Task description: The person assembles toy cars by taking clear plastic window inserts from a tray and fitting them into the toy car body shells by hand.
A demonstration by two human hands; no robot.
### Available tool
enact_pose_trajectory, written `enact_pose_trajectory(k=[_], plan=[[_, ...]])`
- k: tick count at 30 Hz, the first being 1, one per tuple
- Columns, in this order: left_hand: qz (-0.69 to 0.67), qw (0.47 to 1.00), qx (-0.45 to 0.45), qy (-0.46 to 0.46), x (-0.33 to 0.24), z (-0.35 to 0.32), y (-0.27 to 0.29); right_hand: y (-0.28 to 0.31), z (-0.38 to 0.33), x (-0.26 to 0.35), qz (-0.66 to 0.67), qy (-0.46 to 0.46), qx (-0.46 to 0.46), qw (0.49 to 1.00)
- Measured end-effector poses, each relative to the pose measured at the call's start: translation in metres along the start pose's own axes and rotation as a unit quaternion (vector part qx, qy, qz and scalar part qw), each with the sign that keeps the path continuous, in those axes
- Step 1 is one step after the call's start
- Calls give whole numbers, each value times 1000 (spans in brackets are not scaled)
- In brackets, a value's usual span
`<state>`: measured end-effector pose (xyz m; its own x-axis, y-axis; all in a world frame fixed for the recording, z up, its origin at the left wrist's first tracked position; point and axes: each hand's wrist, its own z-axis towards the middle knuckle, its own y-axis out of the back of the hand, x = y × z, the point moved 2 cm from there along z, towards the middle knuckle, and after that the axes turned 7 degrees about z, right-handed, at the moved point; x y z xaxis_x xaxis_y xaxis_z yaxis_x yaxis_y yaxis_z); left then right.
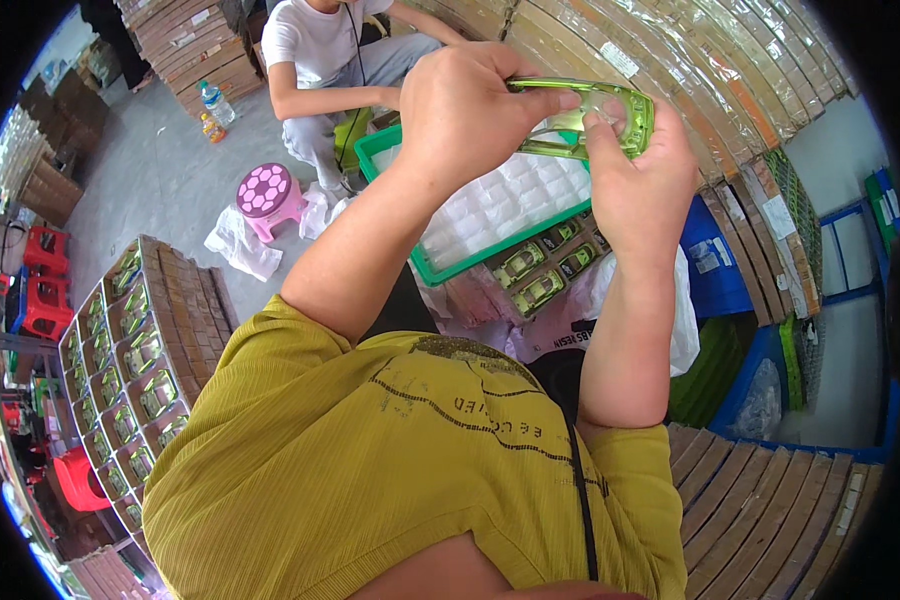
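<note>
Both my hands are raised in front of me around a clear green plastic shell (610, 120) with cut-out openings. My left hand (465, 110) grips its left end, fingers curled over the top edge. My right hand (640, 180) holds the right end, thumb pressed on the face of the shell. Below my hands a green tray (425, 265) holds rows of small white bagged pieces. Several boxed green toy cars (540, 270) lie beside the tray.
Another person in a white shirt (320, 40) sits across from the tray. A pink stool (267, 195) and bottles (215, 105) stand on the grey floor. Stacks of boxed toys (130, 350) rise at left; brown cartons (770, 500) at lower right; blue crates (715, 260) at right.
</note>
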<state>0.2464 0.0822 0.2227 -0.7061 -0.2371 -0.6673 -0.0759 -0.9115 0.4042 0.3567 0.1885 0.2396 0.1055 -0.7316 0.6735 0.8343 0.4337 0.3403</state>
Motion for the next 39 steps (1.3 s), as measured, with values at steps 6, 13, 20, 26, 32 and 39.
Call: enact_pose_trajectory(k=[6,13,20,26,32,39], plan=[[37,999,22,18,3,3,1,-5,4,-11,22,-34,31,999],[24,996,65,52,12,9,-8,-6,10,-16,12,-14,30,999],[126,990,58,33,27,10,-36,-21,16,-64,-57,-55,51,996],[114,979,160,56,49,9,-44,-28,15,-86,2,-110,99,989],[-168,973,149,47,44,-1,-24,-11,3,-44,68,-136,85,985],[-150,978,139,42,26,-5,-6,2,-7,-24,156,-141,78,974]])
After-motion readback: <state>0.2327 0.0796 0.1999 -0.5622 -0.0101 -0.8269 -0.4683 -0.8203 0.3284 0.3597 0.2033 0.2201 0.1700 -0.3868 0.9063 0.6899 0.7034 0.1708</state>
